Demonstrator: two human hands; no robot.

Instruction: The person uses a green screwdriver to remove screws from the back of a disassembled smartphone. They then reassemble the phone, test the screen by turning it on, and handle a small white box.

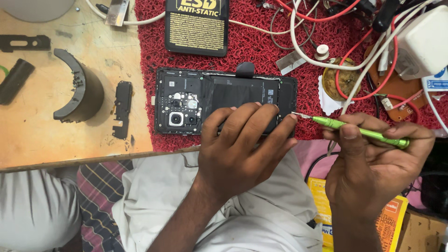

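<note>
Head view, centre of frame: opened phone [196, 100] with back cover off, lying flat on red bristle mat [149, 42], camera modules toward frame left, dark battery area across the middle. Left hand [240, 140] pressed down on lower right part of the phone, fingers spread and flat, pinning it rather than closed around it. Right hand [373, 158] at right of frame, wrapped around green screwdriver [359, 130], thumb on top of the shaft; metal tip pointing toward frame left and meeting the phone's right edge just beside the left index fingertip. Upper centre: black anti-static pad [197, 25] with yellow print, lying on the mat above the phone. Upper right: tangle of white and red cables [326, 51], white charger block [422, 44], round brown board [343, 79]. Left of frame, on bare wooden bench [42, 130]: curved dark tray [79, 88], small black phone part [122, 108] beside it, black cylinder [15, 80] near the edge. Bottom of frame: light trousers and checked cloth over the lap, yellow box [326, 210] at lower right.
</note>
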